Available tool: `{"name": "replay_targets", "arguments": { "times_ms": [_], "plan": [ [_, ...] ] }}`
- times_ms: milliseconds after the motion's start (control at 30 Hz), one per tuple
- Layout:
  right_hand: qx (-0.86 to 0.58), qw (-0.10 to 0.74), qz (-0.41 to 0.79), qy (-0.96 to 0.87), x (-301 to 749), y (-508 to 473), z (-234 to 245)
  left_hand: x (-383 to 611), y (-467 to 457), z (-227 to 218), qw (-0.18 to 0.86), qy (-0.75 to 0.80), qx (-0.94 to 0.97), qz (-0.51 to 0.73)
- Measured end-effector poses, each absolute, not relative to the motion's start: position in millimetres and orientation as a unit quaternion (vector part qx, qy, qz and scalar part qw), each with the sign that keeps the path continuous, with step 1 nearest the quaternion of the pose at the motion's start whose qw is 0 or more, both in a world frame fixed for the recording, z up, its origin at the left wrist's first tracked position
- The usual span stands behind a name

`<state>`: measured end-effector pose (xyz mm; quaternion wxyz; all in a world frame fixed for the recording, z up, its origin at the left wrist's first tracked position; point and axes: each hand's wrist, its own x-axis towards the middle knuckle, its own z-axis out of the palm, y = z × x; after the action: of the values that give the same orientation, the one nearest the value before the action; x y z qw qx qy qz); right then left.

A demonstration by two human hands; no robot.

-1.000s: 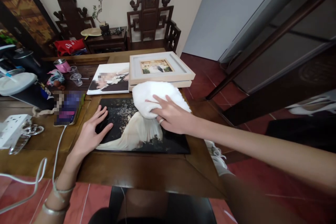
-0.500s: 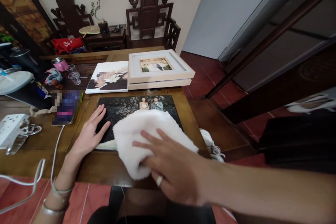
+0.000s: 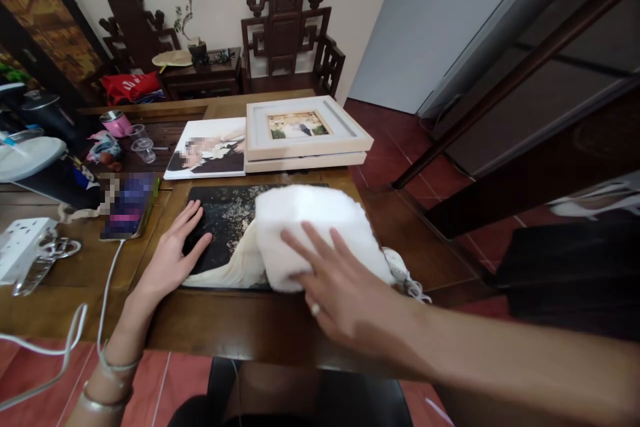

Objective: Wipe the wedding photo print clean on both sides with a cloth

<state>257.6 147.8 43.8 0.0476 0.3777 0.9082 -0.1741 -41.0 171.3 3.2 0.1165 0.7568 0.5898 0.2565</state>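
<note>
A dark photo panel [image 3: 220, 213] with a pale flowing dress lies flat on the wooden table. My left hand [image 3: 183, 247] rests on its left edge, fingers stretched out and holding nothing. Over the right part of the panel spreads a fluffy white cloth [image 3: 320, 227], which hides the couple in the picture. My right hand [image 3: 345, 293], with a ring on one finger, presses down on this cloth and grips it near its lower edge.
Behind the panel lie a white photo print [image 3: 207, 153] and stacked pale picture frames [image 3: 310, 127]. To the left are a phone [image 3: 130, 207] on a white cable, a clear hair claw [image 3: 47, 257], a power strip [image 3: 25, 243] and a lidded tumbler [image 3: 45, 167].
My right hand and the white cloth have slid right and slightly away from me, covering the couple and baring the dress. My left hand stays in place.
</note>
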Motion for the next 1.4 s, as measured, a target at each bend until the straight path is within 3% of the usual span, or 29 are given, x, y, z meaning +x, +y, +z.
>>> {"name": "replay_targets", "arguments": {
  "times_ms": [167, 433, 600, 800, 933, 1100, 1233, 1400],
  "plan": [
    [0.308, 0.071, -0.277, 0.907, 252, 117, 70, -41, 172, 3, 0.117, 0.588, 0.760, 0.250],
    [0.405, 0.024, -0.137, 0.904, 262, 222, 72, -42, 171, 3, 0.119, 0.588, 0.761, 0.247],
    [0.396, 0.027, -0.090, 0.913, 265, 210, 48, -42, 171, 3, 0.121, 0.589, 0.760, 0.247],
    [0.332, 0.070, -0.217, 0.915, 265, 122, 55, -42, 171, 2, 0.119, 0.590, 0.761, 0.241],
    [0.307, 0.061, -0.270, 0.910, 259, 115, 74, -41, 171, 2, 0.115, 0.589, 0.765, 0.233],
    [0.397, 0.038, -0.226, 0.889, 258, 191, 90, -42, 172, 2, 0.112, 0.584, 0.768, 0.237],
    [0.358, 0.026, -0.169, 0.918, 265, 253, 85, -42, 172, 2, 0.114, 0.586, 0.766, 0.240],
    [0.364, -0.021, -0.124, 0.923, 269, 242, 54, -42, 171, 2, 0.119, 0.586, 0.764, 0.244]
  ]
}}
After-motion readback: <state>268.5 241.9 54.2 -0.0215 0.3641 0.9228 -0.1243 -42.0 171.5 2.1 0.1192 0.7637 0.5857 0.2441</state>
